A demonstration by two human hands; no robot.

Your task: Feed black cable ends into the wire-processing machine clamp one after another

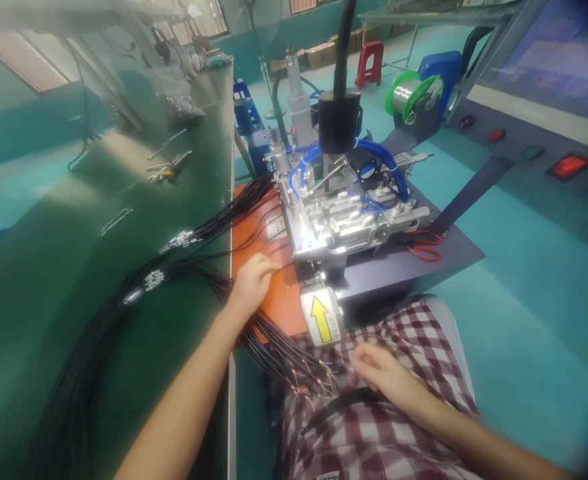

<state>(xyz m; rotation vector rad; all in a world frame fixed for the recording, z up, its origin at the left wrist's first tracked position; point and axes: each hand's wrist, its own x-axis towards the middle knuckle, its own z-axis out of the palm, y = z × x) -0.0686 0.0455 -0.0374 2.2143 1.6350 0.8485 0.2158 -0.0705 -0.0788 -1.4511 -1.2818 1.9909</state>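
Observation:
Over the orange plate (279,303), my left hand (254,283) is closed in a pinch on a thin black cable, close to the front of the metal machine (344,220). My right hand (374,367) hovers above my lap with its fingers curled; whether anything is between them is too small to tell. A bundle of black cables (269,340) with stripped copper-coloured ends hangs between my hands over the checkered cloth (374,433). Beside the plate, a white label with a yellow arrow (321,319) sits at the machine's front corner.
Long black cable bundles (89,333) curve over the green table (139,247), with metal connectors (154,280) on them. Thin tools (171,167) lie farther back. A green-rimmed wire spool (414,97) and a control panel with a lit red switch (569,165) stand right. A red stool (370,63) is behind.

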